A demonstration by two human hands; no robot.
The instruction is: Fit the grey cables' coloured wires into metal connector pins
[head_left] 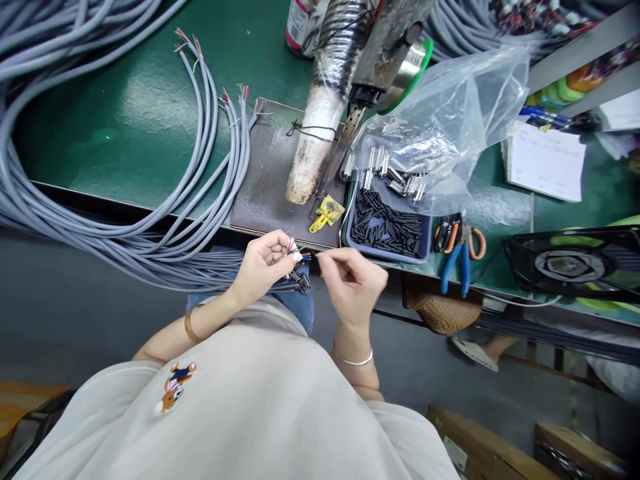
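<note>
My left hand (264, 267) is closed in a pinch on thin coloured wires (292, 247) at a cable end, just past the table's front edge. Right beside it, my right hand (353, 283) is also closed, thumb against fingertips; whatever it may hold is too small to make out. Below the left fingers, several small connectors (303, 283) on grey cables (215, 267) rest over my lap. More grey cables (240, 153) with stripped, coloured ends curve across the table at the left.
A soldering iron (345, 140) and a wrapped duct (313, 147) hang over a brown board (270, 173). To the right stand a blue tray (425, 250) of black sleeves (383, 223) and metal connectors (390, 170), pliers (456, 263) and a fan (570, 265). A solder spool (407, 77) is behind.
</note>
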